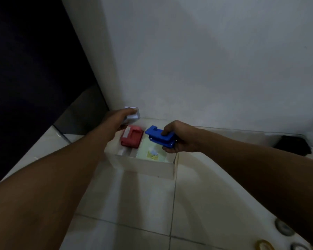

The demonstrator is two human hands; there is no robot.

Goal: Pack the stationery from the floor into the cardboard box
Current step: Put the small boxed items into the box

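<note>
Box [145, 166] holds red punch [131, 138] — notebook [153, 154].

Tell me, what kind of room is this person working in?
Probably an ordinary indoor room, maybe a home, seen at floor level. The cardboard box sits on a pale tiled floor in a corner against a plain white wall, with a dark doorway or panel at left.

Dim and soft throughout, underexposed. Near black at left. Faint glare on floor [152, 204] tiles; soft shadows across wall [206, 60]. Forearms dark, smeared near lower corners. Wide-angle bending at edges. Tape rolls [282, 230] at lower right blurred.
</note>
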